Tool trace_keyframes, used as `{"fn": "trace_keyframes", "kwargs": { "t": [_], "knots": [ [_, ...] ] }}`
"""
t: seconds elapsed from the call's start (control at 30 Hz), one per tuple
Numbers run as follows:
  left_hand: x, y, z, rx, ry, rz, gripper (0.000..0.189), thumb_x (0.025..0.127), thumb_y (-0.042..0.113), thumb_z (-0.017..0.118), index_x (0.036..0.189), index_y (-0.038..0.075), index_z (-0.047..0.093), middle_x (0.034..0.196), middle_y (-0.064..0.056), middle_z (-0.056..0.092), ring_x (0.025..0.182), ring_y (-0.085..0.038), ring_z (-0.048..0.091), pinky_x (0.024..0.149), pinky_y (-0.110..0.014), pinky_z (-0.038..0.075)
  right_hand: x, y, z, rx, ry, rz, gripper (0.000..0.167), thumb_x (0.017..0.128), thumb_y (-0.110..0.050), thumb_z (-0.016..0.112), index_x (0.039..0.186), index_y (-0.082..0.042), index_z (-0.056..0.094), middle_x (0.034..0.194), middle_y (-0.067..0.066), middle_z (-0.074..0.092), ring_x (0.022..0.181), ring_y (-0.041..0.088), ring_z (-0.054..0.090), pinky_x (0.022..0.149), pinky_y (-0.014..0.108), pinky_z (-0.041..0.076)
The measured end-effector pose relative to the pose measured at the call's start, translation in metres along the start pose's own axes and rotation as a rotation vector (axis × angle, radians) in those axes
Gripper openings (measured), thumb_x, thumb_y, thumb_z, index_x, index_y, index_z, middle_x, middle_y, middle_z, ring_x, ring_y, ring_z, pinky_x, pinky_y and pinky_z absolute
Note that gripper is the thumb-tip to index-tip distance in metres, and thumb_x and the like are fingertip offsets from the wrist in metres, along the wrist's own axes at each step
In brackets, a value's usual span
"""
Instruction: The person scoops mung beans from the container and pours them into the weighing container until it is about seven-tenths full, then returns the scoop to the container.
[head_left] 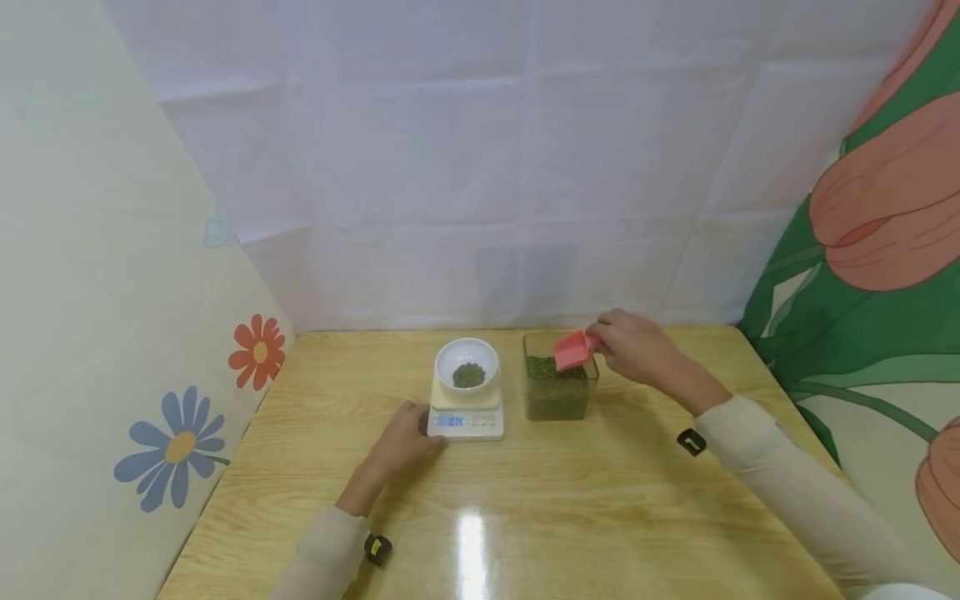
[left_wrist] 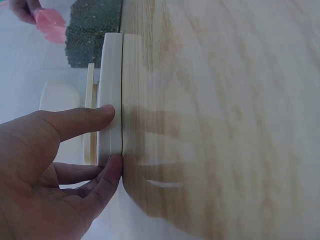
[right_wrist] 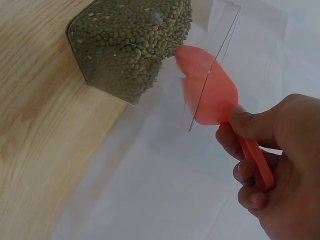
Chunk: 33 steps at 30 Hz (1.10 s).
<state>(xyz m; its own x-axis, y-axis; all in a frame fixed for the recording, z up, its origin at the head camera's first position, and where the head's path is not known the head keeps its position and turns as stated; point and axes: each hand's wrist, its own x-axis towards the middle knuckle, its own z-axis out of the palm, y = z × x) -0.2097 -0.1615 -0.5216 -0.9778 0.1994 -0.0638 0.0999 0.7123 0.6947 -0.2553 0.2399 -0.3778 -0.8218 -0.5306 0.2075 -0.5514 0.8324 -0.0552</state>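
Observation:
A pink scoop is in my right hand, fingers and thumb wrapped round its handle. Its blade tilts down over a clear square container part-filled with green mung beans. To the left stands a white kitchen scale with a lit blue display, its digits too blurred to read surely. The white bowl on its platform holds a small heap of mung beans. My left hand grips the scale's front left corner, the thumb on its front face and fingers at its side.
Everything stands on a wood-grain table, toward its back edge. A white cloth hangs behind it. Flower-patterned panels rise at left and right. Both wrists carry a small black device.

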Motion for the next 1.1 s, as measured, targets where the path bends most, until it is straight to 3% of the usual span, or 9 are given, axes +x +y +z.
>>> {"fn": "trace_keyframes", "kwargs": {
  "t": [0.27,0.6,0.83,1.1],
  "knots": [
    [-0.001,0.000,0.000,0.007,0.007,0.005,0.049,0.086,0.018,0.088,0.129,0.000,0.071,0.105,-0.008,0.058,0.095,-0.020,0.052,0.086,-0.038,0.054,0.004,-0.008,-0.003,-0.128,0.037,-0.060,0.016,0.090,0.000,0.077,0.106,0.001,0.078,0.093,0.014,0.073,0.085,0.029,0.065,0.078,0.044,0.061],
    [0.000,0.000,0.000,-0.002,0.006,0.009,0.048,0.086,0.018,0.088,0.127,0.000,0.072,0.106,-0.009,0.059,0.096,-0.020,0.053,0.089,-0.042,0.055,0.008,-0.020,-0.007,-0.255,0.008,-0.057,0.024,0.081,0.005,0.081,0.105,0.001,0.078,0.094,0.013,0.072,0.083,0.026,0.062,0.077,0.040,0.059],
    [0.000,0.000,0.000,0.000,0.007,0.021,0.044,0.086,0.019,0.088,0.125,0.002,0.074,0.108,-0.009,0.062,0.098,-0.020,0.053,0.090,-0.041,0.056,0.011,-0.025,-0.008,-0.303,-0.031,-0.058,0.015,0.086,0.005,0.077,0.101,0.003,0.078,0.093,0.015,0.072,0.082,0.027,0.061,0.077,0.040,0.058],
    [0.000,0.000,0.000,0.002,-0.002,0.025,0.045,0.087,0.018,0.087,0.126,0.001,0.073,0.108,-0.009,0.060,0.096,-0.021,0.053,0.088,-0.041,0.056,0.014,-0.030,-0.007,-0.332,-0.024,-0.063,0.008,0.085,0.000,0.082,0.092,0.000,0.078,0.086,0.012,0.070,0.077,0.025,0.058,0.072,0.038,0.057]
  ]
}}
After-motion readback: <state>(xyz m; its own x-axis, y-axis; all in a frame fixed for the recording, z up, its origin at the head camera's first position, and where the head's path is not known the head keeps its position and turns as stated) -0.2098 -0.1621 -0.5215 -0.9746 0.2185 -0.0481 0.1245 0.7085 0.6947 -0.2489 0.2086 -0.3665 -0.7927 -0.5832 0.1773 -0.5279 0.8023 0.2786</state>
